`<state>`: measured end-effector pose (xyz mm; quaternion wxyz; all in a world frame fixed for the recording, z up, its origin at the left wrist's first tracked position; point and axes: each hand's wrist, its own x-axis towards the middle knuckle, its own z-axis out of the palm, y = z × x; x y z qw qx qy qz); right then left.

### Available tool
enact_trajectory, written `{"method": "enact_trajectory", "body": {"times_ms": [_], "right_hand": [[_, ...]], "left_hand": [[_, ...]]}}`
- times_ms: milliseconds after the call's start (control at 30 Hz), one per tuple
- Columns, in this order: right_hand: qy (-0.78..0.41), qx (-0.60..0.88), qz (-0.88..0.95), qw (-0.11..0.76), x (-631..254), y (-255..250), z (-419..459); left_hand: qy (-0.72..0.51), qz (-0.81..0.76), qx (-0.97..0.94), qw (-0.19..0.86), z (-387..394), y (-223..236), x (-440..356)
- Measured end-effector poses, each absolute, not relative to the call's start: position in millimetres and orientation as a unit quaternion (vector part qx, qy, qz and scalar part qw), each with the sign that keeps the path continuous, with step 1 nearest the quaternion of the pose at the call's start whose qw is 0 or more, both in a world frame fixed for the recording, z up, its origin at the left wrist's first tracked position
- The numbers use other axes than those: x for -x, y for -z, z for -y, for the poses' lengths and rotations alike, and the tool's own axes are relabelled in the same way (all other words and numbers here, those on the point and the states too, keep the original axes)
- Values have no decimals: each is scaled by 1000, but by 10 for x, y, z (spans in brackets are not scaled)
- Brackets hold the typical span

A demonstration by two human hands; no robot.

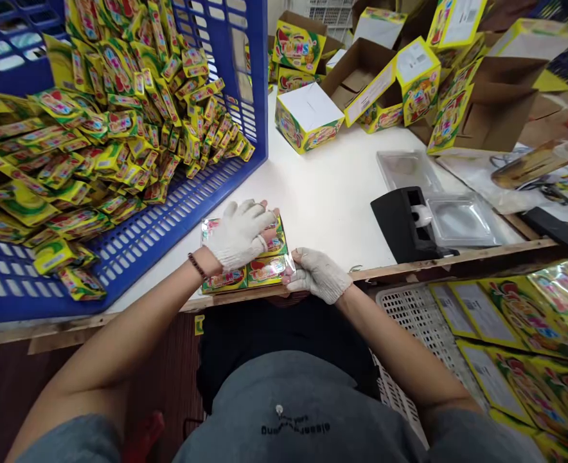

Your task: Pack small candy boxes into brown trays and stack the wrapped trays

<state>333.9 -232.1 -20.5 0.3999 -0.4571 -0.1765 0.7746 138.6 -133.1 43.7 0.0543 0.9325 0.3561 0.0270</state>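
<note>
My left hand (239, 235), in a white knit glove, presses down on top of a pack of yellow printed boxes wrapped in clear plastic film (267, 271). A beaded bracelet circles that wrist. My right hand (319, 275), gloved the same way, grips the pack's right end, where loose film gathers between the fingers. The pack lies at the table's near edge, and my left hand hides most of its top.
A blue plastic crate (182, 199) of yellow sachets stands left on the white table (332, 206). Beyond lie a black tape dispenser (399, 225), clear plastic trays (460, 222) and printed cartons (306, 117). A white basket (409, 321) sits below right.
</note>
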Motion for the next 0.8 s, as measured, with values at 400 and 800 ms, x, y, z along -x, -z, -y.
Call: {"method": "enact_trajectory", "body": {"times_ms": [400, 800], "right_hand": [[-670, 564, 283, 391, -3350, 122, 2501], [-675, 578, 288, 358, -3312, 191, 2628]], "left_hand": [[24, -363, -932, 13, 1295, -111, -1592], [82, -359, -929, 30, 1276, -215, -1620]]}}
